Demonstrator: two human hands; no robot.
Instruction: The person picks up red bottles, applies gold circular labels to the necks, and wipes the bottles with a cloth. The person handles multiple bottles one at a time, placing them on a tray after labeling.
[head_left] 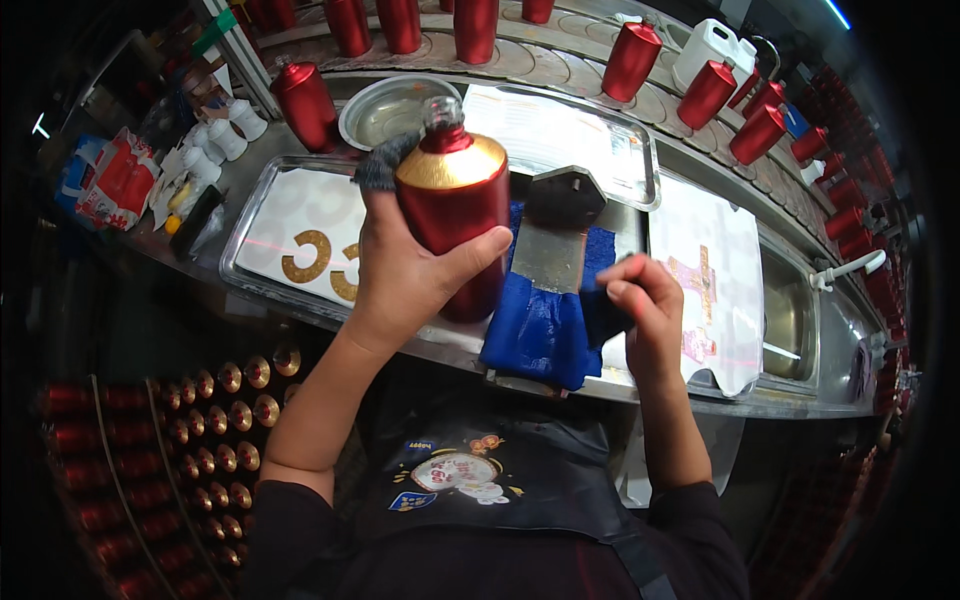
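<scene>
My left hand (400, 270) is wrapped round a glossy red bottle (455, 215) with a gold shoulder and a clear glass neck. It holds the bottle upright above the front of the counter. Dark grey fabric (385, 162) shows at its fingers, partly behind the bottle. To the right, my right hand (648, 300) is closed in a pinch on a dark flat piece (605, 318) whose kind I cannot make out. Between the hands stands a metal stand (550, 255) with a dark angled top, over a wet-looking blue cloth (545, 335).
A tray (240, 262) at left carries a white sheet with gold C-shaped labels (305, 257). Behind are a metal bowl (400, 108) and another tray (648, 150). A label sheet (735, 300) lies near the sink (790, 315). Red bottles (632, 62) line a conveyor (560, 40).
</scene>
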